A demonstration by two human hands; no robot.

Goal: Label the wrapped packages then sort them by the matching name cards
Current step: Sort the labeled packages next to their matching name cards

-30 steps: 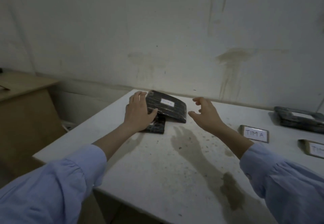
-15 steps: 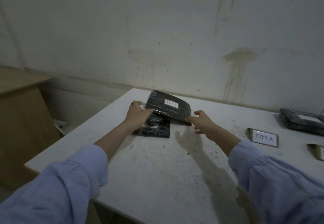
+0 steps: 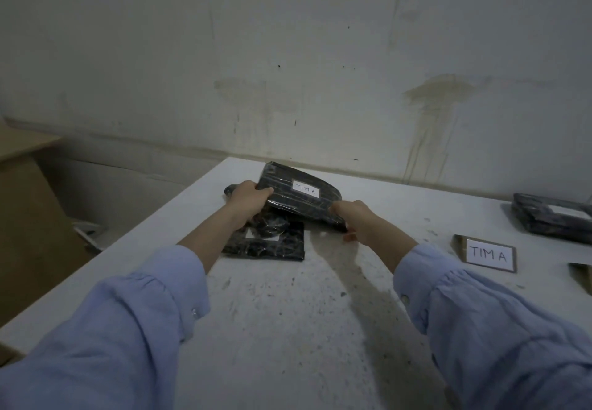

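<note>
A black wrapped package with a white "TIMA" label (image 3: 299, 196) lies tilted on top of other black packages (image 3: 272, 244) near the table's far left corner. My left hand (image 3: 248, 201) grips its left edge. My right hand (image 3: 355, 220) grips its near right corner, fingers curled under it. A name card reading "TIMA" (image 3: 487, 254) lies on the table to the right. Another wrapped package with a white label (image 3: 557, 215) sits at the far right.
The white, stained table (image 3: 288, 313) has its left edge close to the pile. A second card (image 3: 581, 276) is cut off at the right edge. A wooden cabinet (image 3: 22, 191) stands to the left, and a stained wall rises behind the table.
My right hand reached left and took hold of the labelled package's near right corner. My left hand shifted from the lower pile onto the package's left edge.
</note>
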